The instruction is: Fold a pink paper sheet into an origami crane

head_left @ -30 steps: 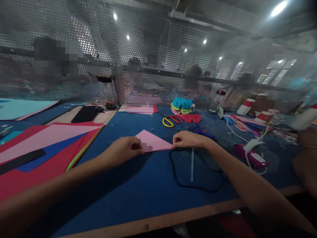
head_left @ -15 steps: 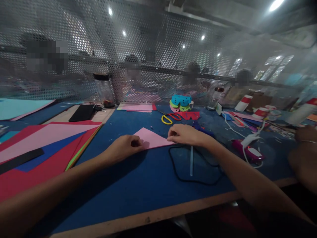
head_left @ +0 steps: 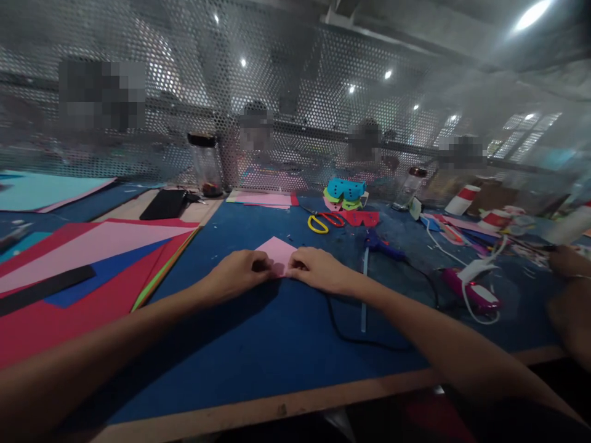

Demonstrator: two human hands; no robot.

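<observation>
A folded pink sheet of paper [head_left: 276, 247] lies on the blue table mat, its peak pointing away from me. My left hand [head_left: 247, 271] pinches its near left edge with thumb and fingers closed. Close beside it, my right hand [head_left: 316, 269] pinches the near right part, and its fingers partly cover the paper. Behind the paper are scissors [head_left: 318, 224] with one yellow and one red handle. To the right of my right hand lies a blue glue gun [head_left: 385, 246], with a pale glue stick [head_left: 364, 295] sticking out toward me.
Coloured sheets [head_left: 115, 258] spread at the left, near a black phone-like case [head_left: 164, 204]. Cut-out foam masks [head_left: 346, 192] and a glass bottle [head_left: 205, 166] stand at the back. A magenta device with a white cable [head_left: 471, 292] lies right, near another person's hand [head_left: 566, 261].
My right hand has moved left along the paper's near edge, close to my left hand. More of the glue gun now shows. The view has shifted slightly.
</observation>
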